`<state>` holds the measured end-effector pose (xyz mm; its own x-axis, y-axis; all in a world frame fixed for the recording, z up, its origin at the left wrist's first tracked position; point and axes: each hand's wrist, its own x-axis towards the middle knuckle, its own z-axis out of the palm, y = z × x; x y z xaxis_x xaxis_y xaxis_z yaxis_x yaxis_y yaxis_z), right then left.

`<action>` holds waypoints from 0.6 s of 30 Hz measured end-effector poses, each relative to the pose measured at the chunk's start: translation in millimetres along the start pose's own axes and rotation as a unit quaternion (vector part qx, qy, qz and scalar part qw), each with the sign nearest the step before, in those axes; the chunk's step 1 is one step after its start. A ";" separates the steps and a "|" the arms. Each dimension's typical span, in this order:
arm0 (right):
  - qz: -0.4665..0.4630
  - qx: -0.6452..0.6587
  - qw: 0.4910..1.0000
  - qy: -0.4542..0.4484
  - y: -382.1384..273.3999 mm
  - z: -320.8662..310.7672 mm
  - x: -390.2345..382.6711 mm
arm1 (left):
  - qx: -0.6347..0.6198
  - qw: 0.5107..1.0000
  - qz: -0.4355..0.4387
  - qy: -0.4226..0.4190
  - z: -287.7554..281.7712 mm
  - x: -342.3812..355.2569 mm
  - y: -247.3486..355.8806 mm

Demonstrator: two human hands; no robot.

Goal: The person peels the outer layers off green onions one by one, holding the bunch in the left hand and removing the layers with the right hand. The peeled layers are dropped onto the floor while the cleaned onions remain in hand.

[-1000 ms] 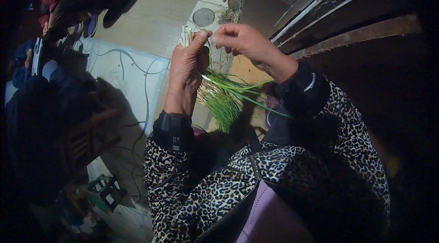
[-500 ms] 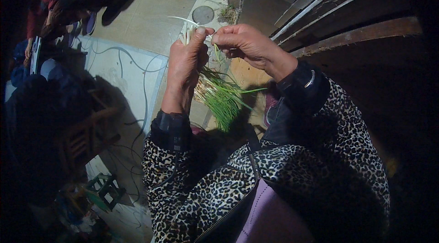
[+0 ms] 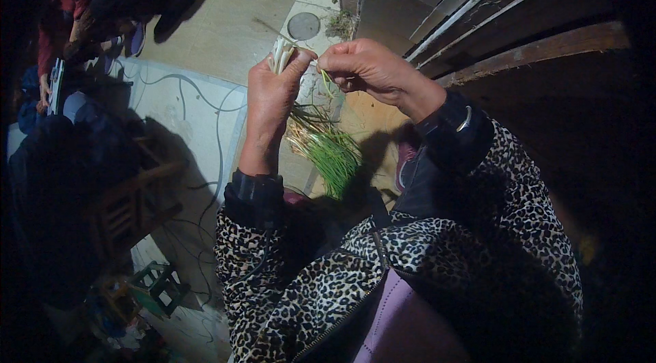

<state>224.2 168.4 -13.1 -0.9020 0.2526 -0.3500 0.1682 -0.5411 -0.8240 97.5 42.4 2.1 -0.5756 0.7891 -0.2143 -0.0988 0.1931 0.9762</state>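
Note:
My left hand [image 3: 272,96] grips a small bundle of green onions with their white ends [image 3: 279,56] poking up past the thumb. Just to its right, my right hand [image 3: 365,73] is closed in a pinch on a thin strand of onion [image 3: 325,81], its green end hanging below the fingers. Beneath both hands a loose pile of green onions [image 3: 331,161] lies on the ground, green tops toward me, pale and straw-coloured parts farther back.
At upper left another person in red [image 3: 58,35] reaches down. A dark wooden chair [image 3: 137,202] with dark cloth, cables [image 3: 217,158] and a green stool [image 3: 154,289] are on my left. A worn wall with wooden boards [image 3: 533,49] runs along my right.
My left hand has shifted slightly left and down; long green leaves that trailed to the right have gone from view. The other person's arm has moved a little at upper left.

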 end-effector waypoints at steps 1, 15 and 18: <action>0.007 0.007 1.000 0.000 -0.4 0.0 -0.6 | -0.010 1.000 0.005 -0.008 -1.7 0.1 -0.2; 0.003 -0.055 0.998 -0.029 -3.4 1.5 -5.7 | -0.206 0.978 0.012 0.043 -35.9 14.0 -0.8; 0.009 -0.072 0.997 -0.033 -5.1 0.9 -6.9 | -0.251 0.965 0.025 0.073 -45.6 19.0 -2.0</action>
<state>229.2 168.7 -6.1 -0.9219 0.1885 -0.3384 0.2349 -0.4226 -0.8754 49.8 30.5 -2.3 -0.6939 0.6931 -0.1953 -0.4276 -0.1784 0.8862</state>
